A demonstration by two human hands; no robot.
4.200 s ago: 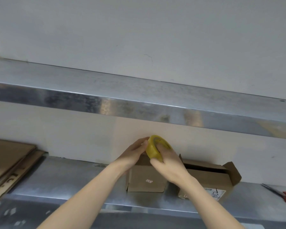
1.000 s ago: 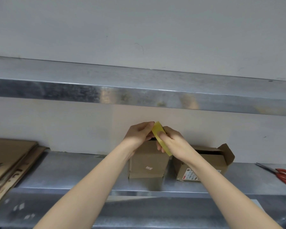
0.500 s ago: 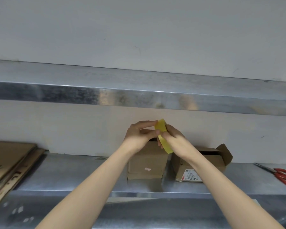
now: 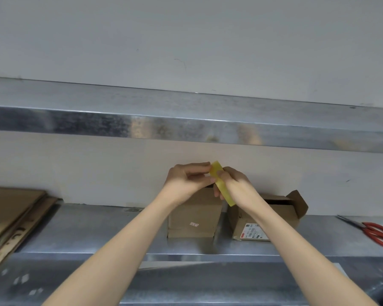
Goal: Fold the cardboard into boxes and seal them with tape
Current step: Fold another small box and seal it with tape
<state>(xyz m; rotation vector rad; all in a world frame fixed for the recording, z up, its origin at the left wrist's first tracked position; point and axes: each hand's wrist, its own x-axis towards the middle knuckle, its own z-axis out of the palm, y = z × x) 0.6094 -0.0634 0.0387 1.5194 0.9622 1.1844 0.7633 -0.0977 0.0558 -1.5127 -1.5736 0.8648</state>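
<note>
A yellow tape roll (image 4: 222, 184) is held edge-on above the steel shelf. My right hand (image 4: 237, 184) grips it from the right, thumb on its face. My left hand (image 4: 186, 180) has its fingertips at the roll's upper rim; whether they hold the tape's end is too small to tell. Right below the hands stands a small closed cardboard box (image 4: 194, 217). Beside it on the right sits a second cardboard box (image 4: 272, 215) with its flaps open and a printed label on its front.
Flat cardboard sheets (image 4: 11, 215) are stacked at the left end of the steel shelf (image 4: 86, 230). Red-handled scissors (image 4: 376, 231) lie at the right end. An upper steel shelf (image 4: 186, 120) runs overhead, with a white wall behind.
Over four seconds both hands lifted the roll and turned it from face-on to edge-on. In the last half second the hands barely moved.
</note>
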